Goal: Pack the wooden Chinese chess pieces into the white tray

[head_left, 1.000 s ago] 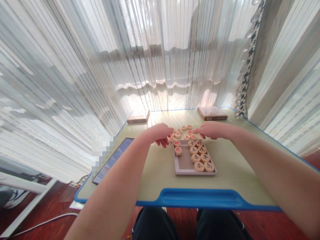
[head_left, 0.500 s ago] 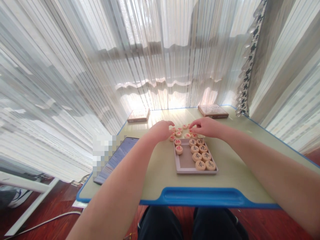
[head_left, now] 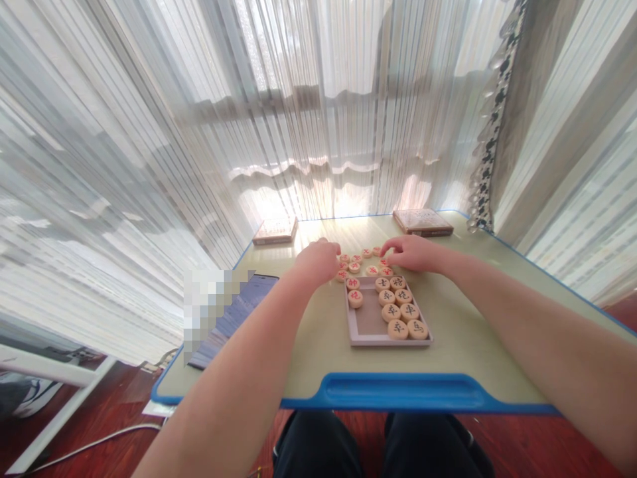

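Note:
Round wooden chess pieces with red marks lie loose [head_left: 362, 262] on the far middle of the table. More pieces with black and red marks [head_left: 398, 309] fill part of a shallow grey tray [head_left: 371, 325]. My left hand [head_left: 316, 260] rests curled at the left edge of the loose pieces, its fingers closed over what I cannot make out. My right hand [head_left: 412, 253] reaches in from the right, thumb and fingers pinched at a loose piece just beyond the tray.
The table [head_left: 318, 345] is pale green with a blue rim and a blue groove at the near edge. Two flat boxes lie at the back, left [head_left: 275, 230] and right [head_left: 423, 222]. A dark tablet [head_left: 233, 315] lies at the left edge. Sheer curtains hang behind.
Both hands have moved a little farther over the loose pieces and curled tighter. The right fingers went from stretched out to a pinch.

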